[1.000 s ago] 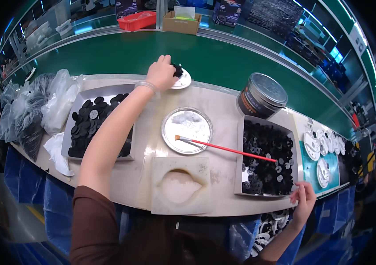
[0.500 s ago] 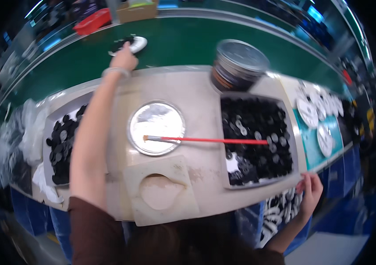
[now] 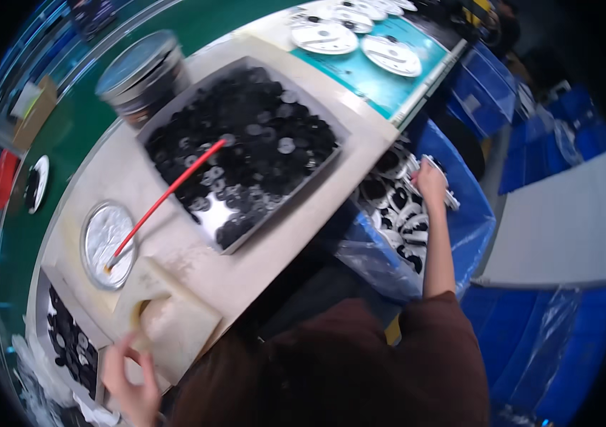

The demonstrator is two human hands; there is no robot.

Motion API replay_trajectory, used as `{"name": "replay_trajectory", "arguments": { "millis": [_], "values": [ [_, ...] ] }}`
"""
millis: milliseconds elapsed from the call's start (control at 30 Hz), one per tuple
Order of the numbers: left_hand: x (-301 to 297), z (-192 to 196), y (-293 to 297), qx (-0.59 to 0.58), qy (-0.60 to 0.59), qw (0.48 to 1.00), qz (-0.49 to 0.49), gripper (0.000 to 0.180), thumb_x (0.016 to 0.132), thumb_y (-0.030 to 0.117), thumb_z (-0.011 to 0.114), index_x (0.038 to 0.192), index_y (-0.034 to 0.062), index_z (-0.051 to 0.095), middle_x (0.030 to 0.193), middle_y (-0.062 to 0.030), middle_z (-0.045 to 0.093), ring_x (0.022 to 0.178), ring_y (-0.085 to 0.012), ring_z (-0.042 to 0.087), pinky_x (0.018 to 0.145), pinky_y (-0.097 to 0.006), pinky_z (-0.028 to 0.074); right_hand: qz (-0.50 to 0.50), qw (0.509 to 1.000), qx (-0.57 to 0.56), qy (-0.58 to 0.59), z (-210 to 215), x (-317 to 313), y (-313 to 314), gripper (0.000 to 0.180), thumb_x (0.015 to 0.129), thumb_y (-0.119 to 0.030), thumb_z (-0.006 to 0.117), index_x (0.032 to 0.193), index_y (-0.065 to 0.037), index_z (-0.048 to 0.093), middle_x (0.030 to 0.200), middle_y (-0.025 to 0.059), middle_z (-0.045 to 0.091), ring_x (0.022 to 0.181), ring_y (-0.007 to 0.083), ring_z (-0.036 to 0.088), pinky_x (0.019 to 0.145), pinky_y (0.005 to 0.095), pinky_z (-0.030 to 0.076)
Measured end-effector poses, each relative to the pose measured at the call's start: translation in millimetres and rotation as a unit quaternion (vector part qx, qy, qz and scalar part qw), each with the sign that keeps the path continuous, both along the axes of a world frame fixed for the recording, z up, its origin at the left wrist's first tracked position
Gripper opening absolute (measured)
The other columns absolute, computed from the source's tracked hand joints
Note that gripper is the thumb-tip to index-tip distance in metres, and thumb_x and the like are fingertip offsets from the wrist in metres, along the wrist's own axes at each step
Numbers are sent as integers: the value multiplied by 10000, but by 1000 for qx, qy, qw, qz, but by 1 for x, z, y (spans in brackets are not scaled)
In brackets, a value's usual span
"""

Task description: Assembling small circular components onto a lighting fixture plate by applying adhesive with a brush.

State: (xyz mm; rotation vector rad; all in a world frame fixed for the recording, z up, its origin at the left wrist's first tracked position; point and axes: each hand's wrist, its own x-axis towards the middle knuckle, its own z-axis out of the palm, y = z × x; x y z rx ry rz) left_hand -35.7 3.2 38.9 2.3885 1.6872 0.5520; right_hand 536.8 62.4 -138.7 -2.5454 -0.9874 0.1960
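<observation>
My right hand is down in a blue bin lined with clear plastic, its fingers closed on a white plastic part seen nearly edge-on. Beneath it lie many white round parts with black pieces. At the near left, my left hand holds nothing, thumb and fingers apart, beside a cream block with a round hollow. A red-handled brush lies with its bristles over a round silvery lid or dish and its handle over a box of black discs.
A lidded tub stands by the green conveyor surface, where a white disc with black on it lies. White discs rest on a teal mat. A smaller box of black discs is at the left.
My view has swung to the right. The left hand has come back from the white disc on the green surface. The right hand has gone into the blue bin and gripped a white part.
</observation>
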Motion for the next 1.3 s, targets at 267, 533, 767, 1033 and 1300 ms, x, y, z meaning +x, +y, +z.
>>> {"name": "replay_trajectory", "arguments": {
  "millis": [267, 533, 767, 1033, 1300],
  "values": [
    [-19, -70, -10, 104, 5, 994, -18, 131, 835, 98, 551, 948, 40, 583, 647, -59, 529, 561, -131, 500, 561, -241, 396, -176, 843, -47, 507, -179, 32, -50, 295, 848, -216, 481, 1036, 0, 548, 962, 117, 612, 851, 230, 606, 703, 371, 516],
    [20, -66, -10, 88, -20, 985, 148, 76, 836, 116, 565, 835, 57, 612, 614, -2, 420, 525, -90, 358, 499, -236, 302, -253, 650, 357, 621, -201, 40, 18, 203, 821, -28, 389, 1019, -12, 431, 1013, 139, 542, 938, 277, 575, 799, 448, 480],
    [23, -78, -8, 118, -66, 968, 213, 71, 792, 103, 601, 745, 50, 608, 617, 5, 396, 504, -84, 321, 473, -238, 251, -314, 522, 447, 654, -211, 49, 55, 89, 830, -98, 420, 904, -59, 449, 903, 124, 576, 826, 286, 592, 681, 414, 501],
    [1, -81, -10, 140, -65, 979, 132, 60, 805, 101, 602, 761, 60, 605, 654, -40, 457, 517, -107, 382, 494, -251, 291, -238, 861, 208, 397, -185, 50, 62, 298, 843, -242, 487, 773, 35, 571, 630, 114, 575, 534, 235, 581, 519, 359, 488],
    [43, -54, -9, 78, -37, 982, 169, 54, 801, 103, 615, 795, 50, 620, 648, -43, 452, 546, -126, 408, 523, -251, 315, 130, 931, -16, 340, 25, 31, -17, 271, 780, -228, 602, 783, 41, 633, 610, 43, 585, 488, 101, 515, 477, 247, 414]
  ]
}}
